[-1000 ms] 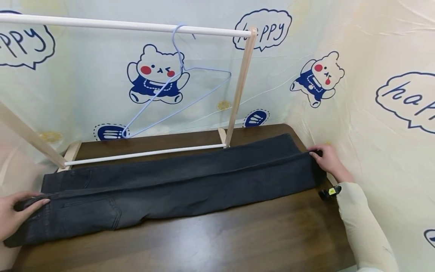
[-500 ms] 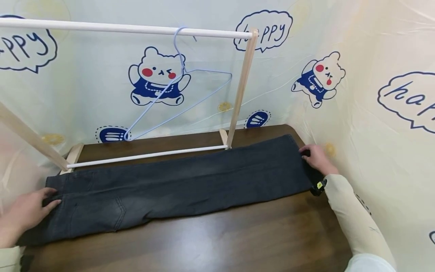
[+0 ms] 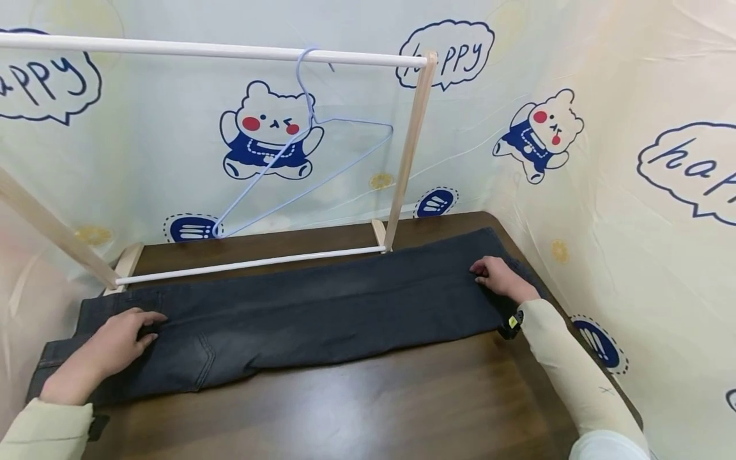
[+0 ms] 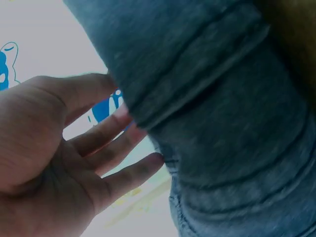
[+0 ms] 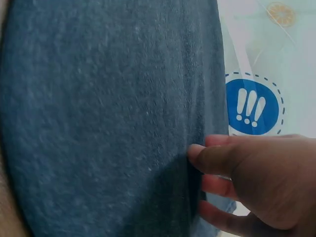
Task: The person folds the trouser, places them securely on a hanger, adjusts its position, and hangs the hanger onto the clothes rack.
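A pair of dark jeans [image 3: 322, 313] lies folded lengthwise across the table, waist at the left and leg ends at the right. My left hand [image 3: 117, 342] is over the pocket area near the waist, fingers extended and thumb apart. In the left wrist view, the left hand [image 4: 74, 148] has its fingertips right at the edge of the jeans [image 4: 212, 108]. Toward the leg ends, my right hand [image 3: 499, 278] hovers close over the denim with loosely bent fingers. Fingertips of the right hand [image 5: 266, 177] overlap the jeans [image 5: 108, 113] in the right wrist view.
Behind the jeans stands a rack with wooden posts [image 3: 411, 153] and a white top bar [image 3: 172, 46]. A light blue hanger [image 3: 345, 119] hangs from that bar. Brown table [image 3: 345, 415] shows in front of the jeans, and printed curtains [image 3: 609, 166] enclose the back and sides.
The raised middle fold of the jeans has gone down flat. Both hands have let go of the ends and moved inward over the cloth, left hand rightward, right hand leftward.
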Tool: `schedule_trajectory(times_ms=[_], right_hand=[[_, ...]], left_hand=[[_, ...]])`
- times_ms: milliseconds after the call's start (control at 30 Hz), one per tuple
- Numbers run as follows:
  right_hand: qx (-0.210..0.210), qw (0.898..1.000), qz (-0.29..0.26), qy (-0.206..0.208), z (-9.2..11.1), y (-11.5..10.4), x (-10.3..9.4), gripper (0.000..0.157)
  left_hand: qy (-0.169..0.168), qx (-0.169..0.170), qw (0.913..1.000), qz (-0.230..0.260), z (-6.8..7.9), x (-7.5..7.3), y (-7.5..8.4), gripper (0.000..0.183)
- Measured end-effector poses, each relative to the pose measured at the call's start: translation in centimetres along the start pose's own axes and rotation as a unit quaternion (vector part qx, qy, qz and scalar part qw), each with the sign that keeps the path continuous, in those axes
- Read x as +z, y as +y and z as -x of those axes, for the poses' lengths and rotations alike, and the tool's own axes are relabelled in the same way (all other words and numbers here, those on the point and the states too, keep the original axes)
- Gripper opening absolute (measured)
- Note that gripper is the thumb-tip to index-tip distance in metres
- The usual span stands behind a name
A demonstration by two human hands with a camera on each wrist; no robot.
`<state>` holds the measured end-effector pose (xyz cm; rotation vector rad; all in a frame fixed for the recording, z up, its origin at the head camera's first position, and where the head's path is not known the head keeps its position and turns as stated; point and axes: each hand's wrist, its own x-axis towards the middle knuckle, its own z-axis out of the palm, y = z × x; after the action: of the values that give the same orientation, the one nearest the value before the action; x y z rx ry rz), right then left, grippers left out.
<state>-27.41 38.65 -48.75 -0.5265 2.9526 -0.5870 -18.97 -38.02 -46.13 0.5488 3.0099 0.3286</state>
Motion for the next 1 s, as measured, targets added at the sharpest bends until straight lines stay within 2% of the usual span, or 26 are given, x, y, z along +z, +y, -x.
schedule_trajectory(times_ms=[167,333,467,567,633,767,833,900,1000], right_hand=[[0.004,1.0,0.0,0.03,0.3,0.0,0.7,0.004],[0.015,0.999,-0.003,0.041,0.8,-0.2,0.8,0.007],[0.023,0.998,-0.012,0.057,1.3,0.0,0.6,0.009],[0.029,0.997,-0.014,0.072,1.3,0.0,0.3,0.007],[0.031,0.996,-0.014,0.085,1.0,-0.1,0.0,0.006],[0.034,0.992,-0.008,0.123,0.2,-0.3,-0.7,0.005],[0.035,0.989,-0.005,0.143,-0.3,-0.4,-1.0,0.005],[0.032,0.987,-0.006,0.158,-0.8,-0.4,-1.0,0.005],[0.031,0.988,-0.012,0.153,-1.4,-0.2,-0.5,0.006]], left_hand=[[0.017,-0.009,0.9995,-0.027,0.1,0.9,0.0,0.021],[0.021,-0.017,0.9994,-0.024,0.2,1.2,0.2,0.013],[0.029,-0.031,0.9989,-0.019,0.3,0.7,0.5,0.01],[0.059,-0.036,0.9974,-0.018,0.6,-0.1,0.8,0.009],[0.091,-0.032,0.9951,-0.019,0.7,-0.6,0.9,0.01],[0.158,-0.01,0.9872,-0.022,0.5,-1.4,0.9,0.013],[0.18,-0.004,0.9835,-0.02,0.2,-1.6,0.7,0.015],[0.188,-0.006,0.982,-0.016,-0.1,-1.6,0.6,0.015],[0.168,-0.024,0.9854,-0.011,-0.6,-1.3,0.1,0.013]])
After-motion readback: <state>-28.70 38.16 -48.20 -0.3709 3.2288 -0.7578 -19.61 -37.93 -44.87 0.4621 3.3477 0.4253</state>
